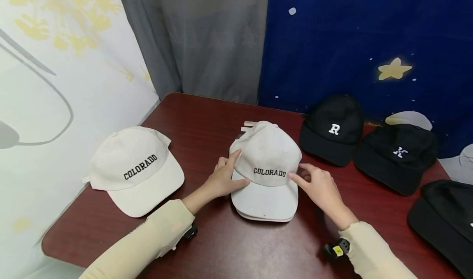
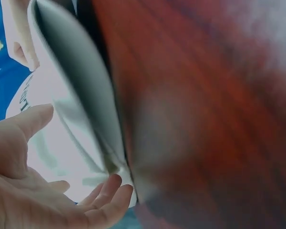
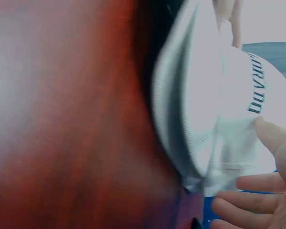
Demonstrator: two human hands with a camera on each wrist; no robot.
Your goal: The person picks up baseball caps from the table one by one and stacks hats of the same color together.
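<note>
A dark-red table [image 1: 214, 123] lies beneath outstretched left fingers [image 1: 238, 184] and right fingers [image 1: 301, 181] touching stacked white caps [image 1: 269, 153]; blue curtain [image 1: 332, 44] beyond them, black caps [image 1: 382, 149] rightward, white cap [image 1: 129, 155] leftward.

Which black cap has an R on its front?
The leftmost black cap; the middle black cap has another mark, the right black cap shows only a cut-off one.

A glossy red-brown wood-grain table [image 1: 207, 135] with rounded corners stands before a white backdrop [image 1: 96, 81] printed with yellow plant-like shapes at left, a grey curtain [image 1: 218, 44] behind, and a navy-blue backdrop [image 1: 332, 53] with a yellow star [image 1: 394, 69] at right.
</note>
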